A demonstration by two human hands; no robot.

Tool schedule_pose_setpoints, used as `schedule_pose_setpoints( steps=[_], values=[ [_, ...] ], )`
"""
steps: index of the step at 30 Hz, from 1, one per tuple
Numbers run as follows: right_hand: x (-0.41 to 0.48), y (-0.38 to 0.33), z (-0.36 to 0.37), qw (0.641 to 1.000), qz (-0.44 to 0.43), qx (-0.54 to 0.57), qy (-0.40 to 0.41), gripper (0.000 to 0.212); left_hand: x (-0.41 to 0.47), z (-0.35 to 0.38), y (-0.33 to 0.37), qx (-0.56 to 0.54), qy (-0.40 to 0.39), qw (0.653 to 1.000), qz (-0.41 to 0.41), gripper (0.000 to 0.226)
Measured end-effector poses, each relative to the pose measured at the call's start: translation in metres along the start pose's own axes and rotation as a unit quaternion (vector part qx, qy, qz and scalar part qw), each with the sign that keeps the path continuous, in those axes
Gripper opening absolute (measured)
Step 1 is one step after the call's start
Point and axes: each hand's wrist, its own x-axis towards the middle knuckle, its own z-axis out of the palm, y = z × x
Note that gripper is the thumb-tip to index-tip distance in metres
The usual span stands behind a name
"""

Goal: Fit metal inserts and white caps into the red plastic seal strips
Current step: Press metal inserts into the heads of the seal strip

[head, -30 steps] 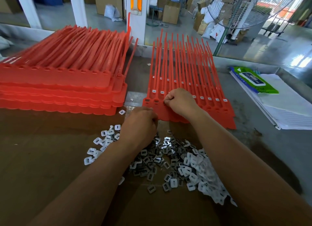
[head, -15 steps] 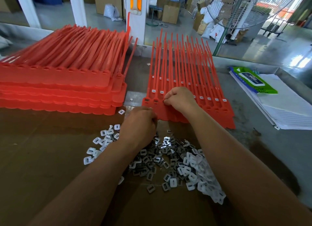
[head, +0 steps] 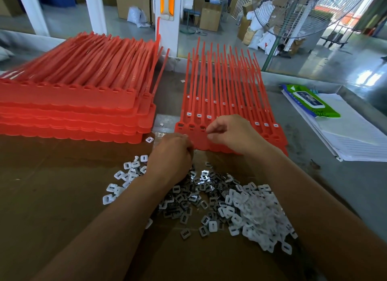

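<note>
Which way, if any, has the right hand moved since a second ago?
Yes, slightly: the right hand has drawn back toward the near edge of the red seal strips and uncurled.

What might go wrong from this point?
The metal inserts and white caps lie in one mingled heap between the forearms; a sweep could scatter them, or a wrong piece get picked. The left hand crowds the front edge of the red strip sheet, so it might nudge the uncapped sockets.
</note>
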Motion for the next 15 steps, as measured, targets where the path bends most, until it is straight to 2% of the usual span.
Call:
schedule_pose_setpoints(
  steps=[5, 9, 15],
  values=[
    [-0.027, -0.009, 0.0, 0.993, -0.023, -0.072, -0.088, 0.005, 0.001, 0.001, -0.001, -0.005, -0.012, 1.0, -0.01, 0.031],
    [-0.029, -0.012, 0.006, 0.982, -0.027, -0.157, -0.099, 0.011, 0.002, 0.0, 0.0, 0.002, -0.012, 1.0, -0.013, 0.033],
    [-0.029, -0.014, 0.009, 0.981, -0.015, -0.161, -0.11, 0.003, 0.001, -0.001, 0.002, 0.006, -0.009, 1.0, -0.01, 0.032]
  ],
)
